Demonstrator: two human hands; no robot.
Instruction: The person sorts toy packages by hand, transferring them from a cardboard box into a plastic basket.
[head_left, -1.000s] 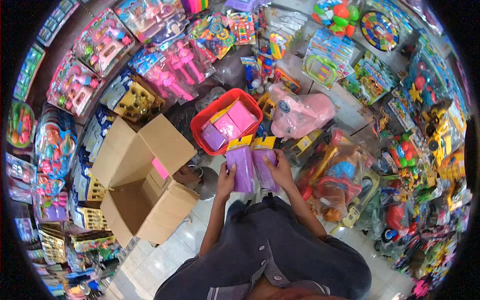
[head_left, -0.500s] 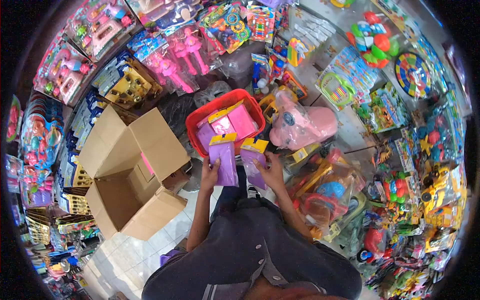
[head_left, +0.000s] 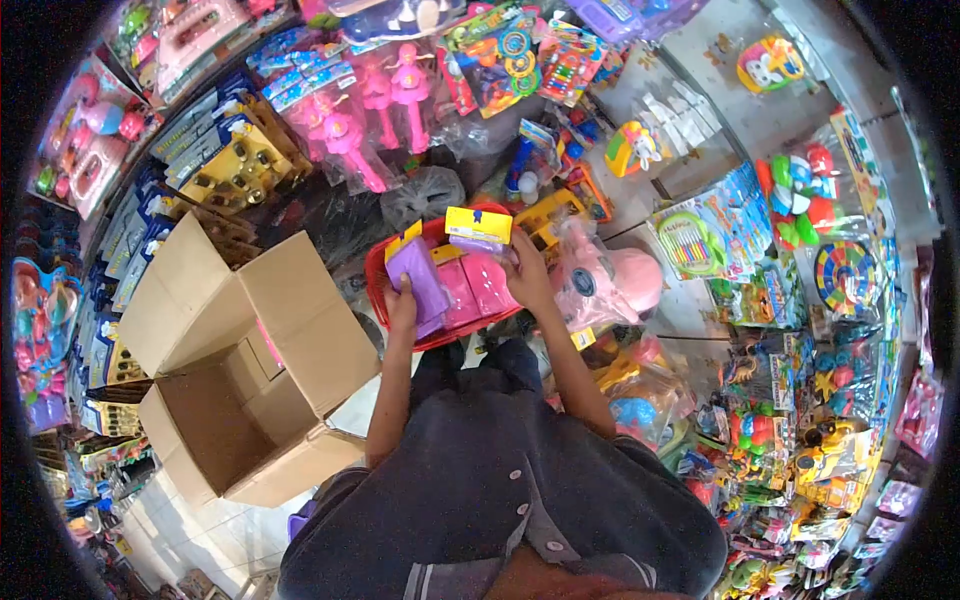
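Head view, landmark the red basket (head_left: 378,262). Left hand (head_left: 403,300) at its near-left rim, grip clamped on a purple packet (head_left: 420,278), long axis tilted up-left. Right hand (head_left: 527,272) over the basket's far-right corner, grip closed on a yellow-carded packet (head_left: 478,227) lying crosswise. Open cardboard box (head_left: 215,400) left of the basket.
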